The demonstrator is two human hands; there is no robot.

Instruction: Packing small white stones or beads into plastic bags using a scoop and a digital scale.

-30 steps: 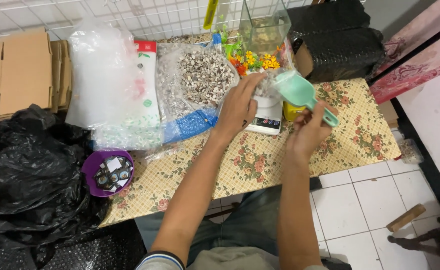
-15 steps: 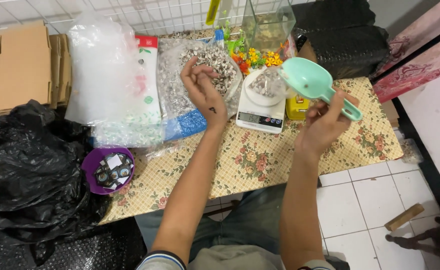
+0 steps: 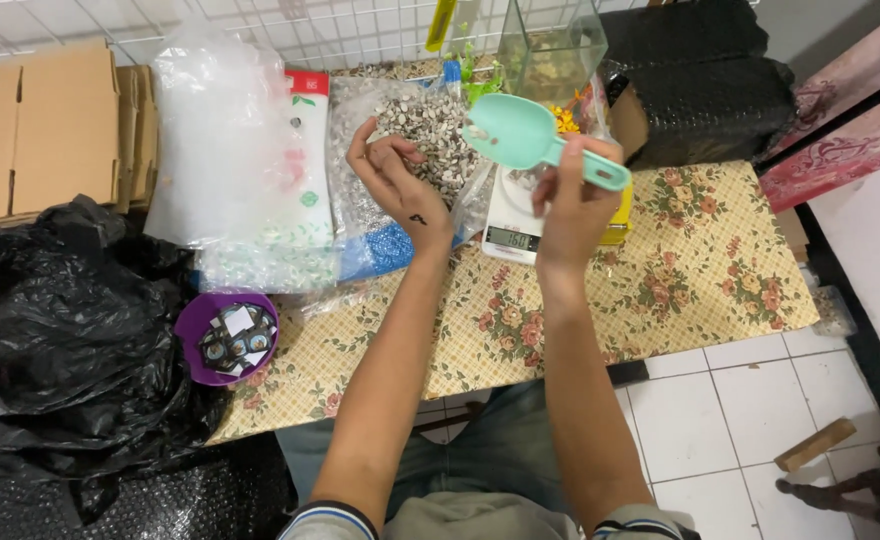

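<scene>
My left hand point(image 3: 392, 178) is cupped palm-up over an open clear bag of small grey-white shells point(image 3: 430, 130), with a few pieces in its curled fingers. My right hand point(image 3: 572, 190) grips the handle of a mint-green plastic scoop point(image 3: 520, 132), raised above a white digital kitchen scale point(image 3: 512, 222). The scale stands on a table with a yellow floral cloth point(image 3: 680, 270). A clear container stands on the scale, mostly hidden behind the scoop and hand.
A purple bowl point(image 3: 226, 338) with small packets sits at the table's left end. Clear plastic bags point(image 3: 225, 150) lie behind it. Black bin bags point(image 3: 60, 340) and flat cardboard point(image 3: 40, 130) are at left. A glass tank point(image 3: 552, 50) and black wrapped bundles point(image 3: 700, 70) stand behind.
My left hand left the scale, moved left to the shell bag and turned palm-up. My right hand lifted the scoop and carried it left, over the scale.
</scene>
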